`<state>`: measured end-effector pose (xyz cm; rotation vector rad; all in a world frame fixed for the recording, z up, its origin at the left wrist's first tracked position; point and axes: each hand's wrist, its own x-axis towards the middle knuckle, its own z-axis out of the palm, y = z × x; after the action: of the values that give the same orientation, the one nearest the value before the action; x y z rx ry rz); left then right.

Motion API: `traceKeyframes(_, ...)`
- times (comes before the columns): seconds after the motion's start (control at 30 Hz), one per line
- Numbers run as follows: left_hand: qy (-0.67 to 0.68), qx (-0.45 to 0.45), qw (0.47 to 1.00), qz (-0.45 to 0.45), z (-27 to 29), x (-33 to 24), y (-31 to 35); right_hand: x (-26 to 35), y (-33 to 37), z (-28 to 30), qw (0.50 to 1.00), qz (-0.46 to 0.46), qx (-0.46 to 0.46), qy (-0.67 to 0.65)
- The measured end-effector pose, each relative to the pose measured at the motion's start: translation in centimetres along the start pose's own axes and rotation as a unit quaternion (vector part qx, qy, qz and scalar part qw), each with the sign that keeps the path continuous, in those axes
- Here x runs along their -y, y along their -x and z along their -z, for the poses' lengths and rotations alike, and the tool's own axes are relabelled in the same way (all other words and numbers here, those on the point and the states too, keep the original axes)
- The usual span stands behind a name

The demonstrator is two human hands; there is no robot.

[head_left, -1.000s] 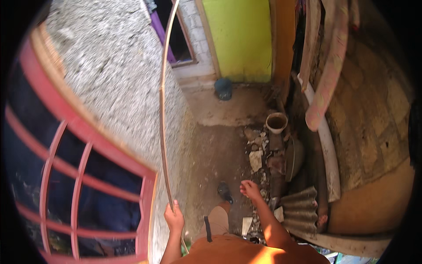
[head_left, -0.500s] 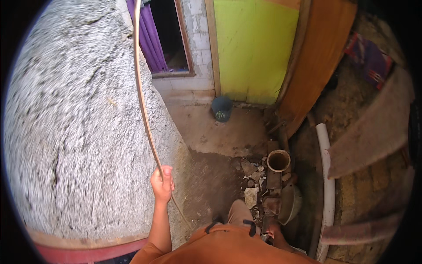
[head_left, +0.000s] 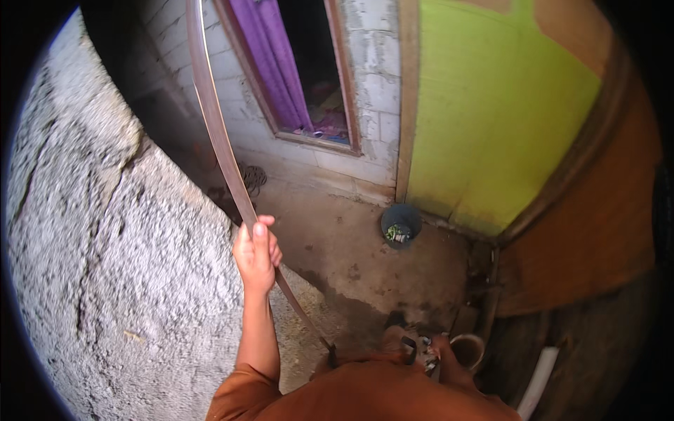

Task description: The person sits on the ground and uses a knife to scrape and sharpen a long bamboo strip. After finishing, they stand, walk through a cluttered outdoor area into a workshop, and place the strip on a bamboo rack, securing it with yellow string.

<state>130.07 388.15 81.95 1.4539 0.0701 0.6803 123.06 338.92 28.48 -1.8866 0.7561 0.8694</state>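
Fingers [head_left: 260,242] of L hand [head_left: 255,259] wrapped rnd strip [head_left: 220,133], arm [head_left: 258,333] fwd; R hand [head_left: 440,345] grip unclear.

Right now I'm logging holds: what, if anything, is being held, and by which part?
The left grip holds a long, thin brown strip by its lower visible stretch. Whether the right grip holds anything cannot be told.

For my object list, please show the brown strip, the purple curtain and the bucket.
Brown strip [head_left: 223,144], head view: upper length.
Purple curtain [head_left: 272,59], head view: middle folds.
Bucket [head_left: 413,219], head view: its wall.
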Motion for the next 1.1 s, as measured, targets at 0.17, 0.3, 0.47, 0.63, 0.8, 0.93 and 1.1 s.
traceKeyframes(0.17, -0.024, -0.137, 0.988, -0.067, -2.1, 2.2, -13.0, 26.1, -10.4, 7.1, 0.973, 0.202, -0.059, -0.094)
traceKeyframes(0.3, -0.044, -0.216, 0.968, -0.121, -0.7, 6.4, -22.1, 40.7, -16.6, 6.1, 0.954, 0.292, -0.016, -0.072)
traceKeyframes(0.47, -0.041, -0.294, 0.939, -0.174, 5.2, 11.7, -31.4, 51.6, -19.5, -6.4, 0.969, 0.218, 0.115, -0.023)
traceKeyframes(0.63, -0.082, -0.359, 0.901, -0.227, 10.4, 13.3, -43.3, 56.5, -22.2, -13.0, 0.915, 0.16, 0.25, 0.274)
traceKeyframes(0.8, -0.113, -0.406, 0.876, -0.234, 17.4, 13.7, -51.7, 64.4, -31.8, -14.6, 0.947, 0.005, 0.191, 0.257)
traceKeyframes(0.93, -0.115, -0.445, 0.857, -0.233, 24.2, 17.0, -59.2, 78.9, -33.8, -20.3, 0.962, -0.021, 0.106, 0.251)
traceKeyframes(1.1, -0.134, -0.496, 0.827, -0.228, 32.5, 20.2, -67.3, 96.8, -42.1, -36.1, 0.949, 0.045, 0.151, 0.272)
